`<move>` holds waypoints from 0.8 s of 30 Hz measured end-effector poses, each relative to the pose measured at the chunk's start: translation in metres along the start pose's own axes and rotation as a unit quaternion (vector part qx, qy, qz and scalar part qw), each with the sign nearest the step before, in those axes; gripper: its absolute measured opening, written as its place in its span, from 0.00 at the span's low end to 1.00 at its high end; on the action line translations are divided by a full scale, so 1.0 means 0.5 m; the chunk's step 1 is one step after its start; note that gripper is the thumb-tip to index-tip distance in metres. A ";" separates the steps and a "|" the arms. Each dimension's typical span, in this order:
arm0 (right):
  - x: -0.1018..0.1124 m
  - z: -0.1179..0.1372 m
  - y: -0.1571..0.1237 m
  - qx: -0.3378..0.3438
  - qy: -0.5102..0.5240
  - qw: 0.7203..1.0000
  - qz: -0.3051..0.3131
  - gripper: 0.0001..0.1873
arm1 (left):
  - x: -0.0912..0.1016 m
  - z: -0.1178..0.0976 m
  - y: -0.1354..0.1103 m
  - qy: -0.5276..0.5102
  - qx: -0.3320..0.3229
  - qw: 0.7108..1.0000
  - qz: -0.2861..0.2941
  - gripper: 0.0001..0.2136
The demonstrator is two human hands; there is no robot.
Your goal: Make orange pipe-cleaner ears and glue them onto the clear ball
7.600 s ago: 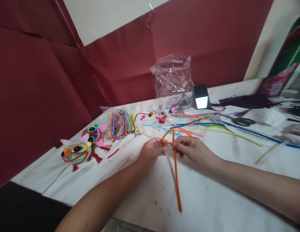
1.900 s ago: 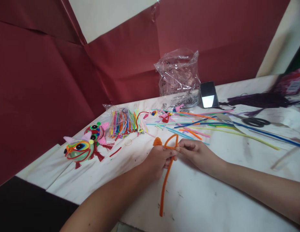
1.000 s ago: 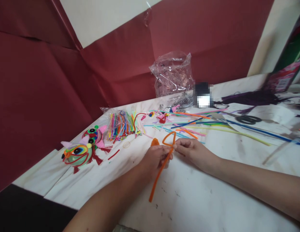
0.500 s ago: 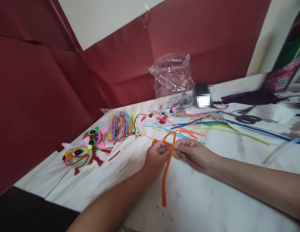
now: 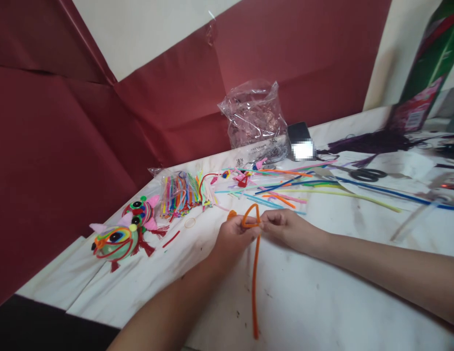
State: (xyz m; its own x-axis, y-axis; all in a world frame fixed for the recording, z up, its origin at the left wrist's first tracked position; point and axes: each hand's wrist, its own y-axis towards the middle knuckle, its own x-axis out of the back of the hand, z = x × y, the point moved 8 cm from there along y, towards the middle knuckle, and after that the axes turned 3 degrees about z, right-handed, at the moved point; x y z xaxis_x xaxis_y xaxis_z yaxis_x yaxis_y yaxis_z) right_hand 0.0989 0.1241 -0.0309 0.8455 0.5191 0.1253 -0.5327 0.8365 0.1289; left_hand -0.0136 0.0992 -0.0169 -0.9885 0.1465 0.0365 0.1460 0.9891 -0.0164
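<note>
An orange pipe cleaner [image 5: 255, 287] is bent into a small triangular loop at its upper part, and its long tail hangs down over the table. My left hand [image 5: 236, 234] is closed around it, thumb pressing just below the loop. A coiled orange bit pokes up behind the left fingers. My right hand [image 5: 281, 226] pinches the same pipe cleaner at the right side of the loop, its fingertips meeting the left hand's. The fingers partly hide where the strands cross.
Loose coloured pipe cleaners [image 5: 281, 197] and a bagged bundle [image 5: 185, 195] lie beyond my hands. Two decorated animal-face ornaments [image 5: 119, 241] sit left. Black-handled scissors [image 5: 369, 174], dark purple tassels [image 5: 373, 142], a clear plastic bag [image 5: 254, 117] and a black box [image 5: 300, 134] are farther back.
The loop has tipped over and become smaller and more triangular above my left hand. The tail now hangs straighter and lower. The camera view has shifted slightly.
</note>
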 end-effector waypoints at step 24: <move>-0.018 -0.004 -0.006 -0.034 -0.037 0.998 0.040 0.16 | 0.004 -0.002 0.001 0.046 -0.017 0.998 -0.032 0.05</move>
State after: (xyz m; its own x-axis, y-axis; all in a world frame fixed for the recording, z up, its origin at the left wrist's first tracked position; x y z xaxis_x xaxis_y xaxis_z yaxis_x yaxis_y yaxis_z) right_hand 0.0929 0.1173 -0.0343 0.7942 0.5721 0.2048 -0.5919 0.8045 0.0483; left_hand -0.0155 0.1001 -0.0159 -0.9883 0.0824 0.1287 0.0859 0.9961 0.0220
